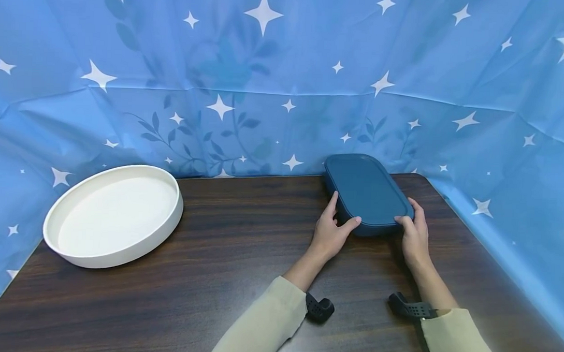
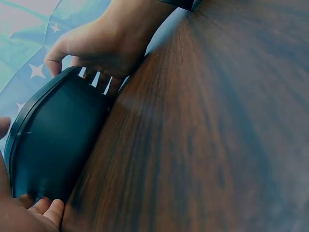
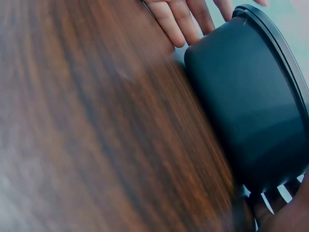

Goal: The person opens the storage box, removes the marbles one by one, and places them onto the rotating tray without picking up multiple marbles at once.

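A dark blue lidded box with rounded corners is at the back right of the table, its lid facing up. My left hand grips its near left corner, thumb on the lid's edge and fingers along the side. At the near right corner my right hand holds it, the thumb over the rim and the fingers down the outside. In the left wrist view the box shows its near wall between both hands. The right wrist view has that wall of the box low over the table, with fingertips at both ends.
A round white tray with a raised rim sits at the left of the dark wood-grain table. Behind and along the right side hangs a blue curtain with white stars. Each wrist bears a black strap-on device.
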{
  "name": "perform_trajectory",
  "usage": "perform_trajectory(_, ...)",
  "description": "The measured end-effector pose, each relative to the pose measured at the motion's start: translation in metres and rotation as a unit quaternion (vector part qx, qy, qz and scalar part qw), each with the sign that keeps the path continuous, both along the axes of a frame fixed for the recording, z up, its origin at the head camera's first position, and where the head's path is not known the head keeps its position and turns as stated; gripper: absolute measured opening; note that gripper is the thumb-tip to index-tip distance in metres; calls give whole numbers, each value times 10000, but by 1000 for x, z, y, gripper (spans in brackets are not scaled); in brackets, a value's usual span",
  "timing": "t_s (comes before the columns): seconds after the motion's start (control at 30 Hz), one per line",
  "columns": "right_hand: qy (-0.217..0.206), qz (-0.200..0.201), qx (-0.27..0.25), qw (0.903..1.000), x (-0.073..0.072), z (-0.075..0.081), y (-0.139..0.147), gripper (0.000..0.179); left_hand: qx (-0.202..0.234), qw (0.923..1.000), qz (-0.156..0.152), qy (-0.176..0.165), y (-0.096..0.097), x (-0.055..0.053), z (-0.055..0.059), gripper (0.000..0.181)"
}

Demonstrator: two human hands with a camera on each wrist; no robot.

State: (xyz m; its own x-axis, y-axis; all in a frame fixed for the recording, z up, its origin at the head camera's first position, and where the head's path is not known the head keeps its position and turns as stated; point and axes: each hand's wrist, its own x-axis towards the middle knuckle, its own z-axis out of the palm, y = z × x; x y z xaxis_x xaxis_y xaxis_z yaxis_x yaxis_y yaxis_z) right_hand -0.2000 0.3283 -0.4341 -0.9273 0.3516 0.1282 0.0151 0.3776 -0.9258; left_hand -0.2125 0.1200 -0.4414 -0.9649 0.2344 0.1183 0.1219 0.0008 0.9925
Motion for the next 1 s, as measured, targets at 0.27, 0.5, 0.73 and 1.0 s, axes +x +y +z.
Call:
perform_trajectory(0.27, -11, 98, 260, 9996, 2, 0, -4, 62, -13, 9999, 104, -25, -10, 0, -2, 81)
perform_trajectory(0.5, -15, 243, 286, 9993, 3, 0, -10, 60, -130, 9999, 44, -23, -24, 0, -3, 81)
perform_trajectory(0.73, -14, 488, 380, 9981, 3, -1, -24, 59, -74, 10000, 18, -38, -44, 0, -2, 80)
perform_trajectory(1.0, 73, 774, 247, 9967, 4, -1, -48, 59, -140, 9999, 33, -77, -72, 0, -1, 80)
